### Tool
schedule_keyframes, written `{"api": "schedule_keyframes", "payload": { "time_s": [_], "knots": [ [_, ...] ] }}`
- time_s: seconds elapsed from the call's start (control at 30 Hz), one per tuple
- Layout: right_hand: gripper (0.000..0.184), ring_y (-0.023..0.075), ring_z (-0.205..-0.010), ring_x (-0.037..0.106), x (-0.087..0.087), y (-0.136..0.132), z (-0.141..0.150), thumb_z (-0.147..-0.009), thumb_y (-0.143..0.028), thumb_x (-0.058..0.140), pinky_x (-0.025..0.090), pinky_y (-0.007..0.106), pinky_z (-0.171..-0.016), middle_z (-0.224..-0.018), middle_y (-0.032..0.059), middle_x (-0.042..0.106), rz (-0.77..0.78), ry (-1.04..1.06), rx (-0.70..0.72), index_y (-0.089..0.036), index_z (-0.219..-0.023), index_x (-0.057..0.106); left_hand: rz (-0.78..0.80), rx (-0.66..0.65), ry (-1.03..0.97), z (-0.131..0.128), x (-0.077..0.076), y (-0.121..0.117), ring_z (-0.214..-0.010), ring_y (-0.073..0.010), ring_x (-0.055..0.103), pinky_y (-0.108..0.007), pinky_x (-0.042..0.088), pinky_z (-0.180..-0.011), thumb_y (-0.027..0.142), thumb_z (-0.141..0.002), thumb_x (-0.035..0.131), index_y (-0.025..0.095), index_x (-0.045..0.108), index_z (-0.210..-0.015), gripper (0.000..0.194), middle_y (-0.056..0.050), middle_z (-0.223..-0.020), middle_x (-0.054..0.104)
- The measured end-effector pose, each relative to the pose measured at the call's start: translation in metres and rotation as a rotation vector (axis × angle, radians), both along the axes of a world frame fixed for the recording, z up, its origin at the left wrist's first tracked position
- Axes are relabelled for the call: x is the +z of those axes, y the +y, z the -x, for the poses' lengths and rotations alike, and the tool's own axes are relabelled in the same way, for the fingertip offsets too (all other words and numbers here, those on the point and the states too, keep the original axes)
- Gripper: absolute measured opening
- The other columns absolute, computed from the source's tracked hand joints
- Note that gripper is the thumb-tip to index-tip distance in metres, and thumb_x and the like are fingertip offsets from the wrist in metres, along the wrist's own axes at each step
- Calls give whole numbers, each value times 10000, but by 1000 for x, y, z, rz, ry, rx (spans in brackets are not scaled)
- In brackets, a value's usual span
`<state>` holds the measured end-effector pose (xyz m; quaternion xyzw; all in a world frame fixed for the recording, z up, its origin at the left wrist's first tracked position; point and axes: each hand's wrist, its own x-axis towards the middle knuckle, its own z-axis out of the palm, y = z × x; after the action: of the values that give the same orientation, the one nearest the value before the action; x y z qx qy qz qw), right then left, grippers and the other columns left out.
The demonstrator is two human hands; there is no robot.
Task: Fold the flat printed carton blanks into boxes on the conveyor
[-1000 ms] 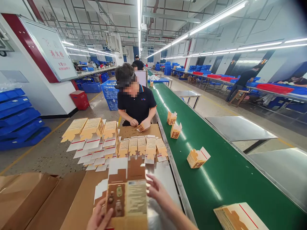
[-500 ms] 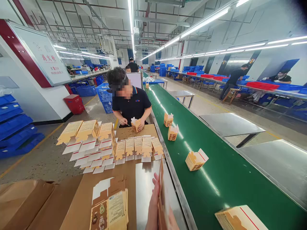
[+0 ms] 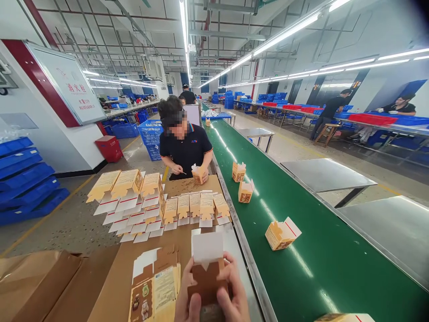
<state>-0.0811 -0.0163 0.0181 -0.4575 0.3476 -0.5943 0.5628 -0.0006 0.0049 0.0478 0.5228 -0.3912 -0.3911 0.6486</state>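
Note:
My left hand (image 3: 186, 298) and my right hand (image 3: 233, 295) both grip a small brown carton (image 3: 207, 279) at the bottom centre, its white flap (image 3: 208, 246) standing up. Fingers of both hands wrap its sides and the thumbs press its near face. Left of it, a stack of flat printed carton blanks (image 3: 154, 291) lies on brown cardboard (image 3: 117, 277). Beyond, fanned rows of flat blanks (image 3: 140, 201) cover the table.
A green conveyor belt (image 3: 301, 250) runs along the right and carries three folded cartons (image 3: 282, 233). A person in a black shirt (image 3: 186, 150) folds a carton at the table's far end. Blue crates (image 3: 23, 174) are stacked at left; steel tables (image 3: 326, 174) stand right.
My hands picked one flat blank off the stack, turned it edge-on, and now hold it opened into a box shape with the flap up. The cartons on the belt shifted slightly.

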Motion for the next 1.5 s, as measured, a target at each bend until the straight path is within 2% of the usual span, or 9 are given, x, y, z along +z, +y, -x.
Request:
{"api": "schedule_keyframes", "payload": {
  "time_s": [0.2,0.5,0.63,0.73,0.8,0.9,1.03,1.23,1.5],
  "knots": [
    [297,256,-1132,486,3,-2,12,-831,-550,486,422,369,-911,-1276,52,433,70,-1,8,-305,-994,526,-14,279,-108,11,-8,4,-1219,-249,460,-403,391,-1000,489,-825,488,253,518,-969,278,-80,-1329,486],
    [421,210,-860,547,1,-6,28,-925,-396,289,440,362,-812,-1101,109,448,233,427,62,-191,-687,569,6,51,-398,-2,-15,-1,-964,-227,531,-332,420,-821,403,-864,396,222,510,-550,380,-89,-1027,554],
    [357,273,-1184,443,4,-7,33,-828,-520,494,377,365,-966,-1256,105,402,112,320,175,-218,-1008,558,-42,62,-363,-9,-23,-3,-1110,-249,486,-344,404,-880,374,-856,406,222,561,-712,261,-85,-1066,544],
    [848,281,-1285,386,-12,-4,38,-672,-520,698,333,390,-1032,-1399,123,349,7,189,435,-249,-1342,255,-87,182,-166,-14,-22,-10,-1146,-254,478,-384,377,-960,416,-826,443,221,526,-921,233,-79,-1129,537],
    [878,275,-1210,476,-31,0,41,-626,-488,746,377,398,-994,-1337,123,451,-80,163,526,-245,-1325,273,-135,193,-90,-20,-20,-17,-1175,-254,472,-405,359,-1003,453,-818,448,217,485,-1037,325,-90,-1186,524],
    [710,253,-990,616,-62,-5,48,-600,-502,752,469,385,-869,-1133,88,604,-292,111,356,-234,-1172,429,-313,159,-252,-42,-28,-25,-1239,-229,440,-385,353,-1035,503,-846,355,216,415,-1172,438,-106,-1302,475],
    [494,248,-841,679,-89,-49,62,-647,-520,698,528,354,-728,-928,62,693,-598,36,18,-208,-990,528,-723,289,-664,-97,-67,-24,-1350,-318,262,-475,193,-1109,572,-775,352,143,362,-1279,662,-175,-1426,336],
    [330,207,-694,681,-105,-147,72,-714,-448,683,533,310,-604,-767,44,698,-631,76,-56,-167,-860,590,-1106,369,-732,-157,-128,-4,-1245,-484,332,-585,237,-1008,687,-623,400,55,291,-1355,973,-301,-1348,344],
    [225,150,-822,635,-85,-244,34,-887,-310,557,546,332,-715,-997,44,641,-555,190,22,-140,-1031,590,-1198,428,-755,-173,-134,2,-1196,-466,379,-535,290,-988,727,-502,470,72,287,-1348,1085,-297,-1313,389]
  ]
}}
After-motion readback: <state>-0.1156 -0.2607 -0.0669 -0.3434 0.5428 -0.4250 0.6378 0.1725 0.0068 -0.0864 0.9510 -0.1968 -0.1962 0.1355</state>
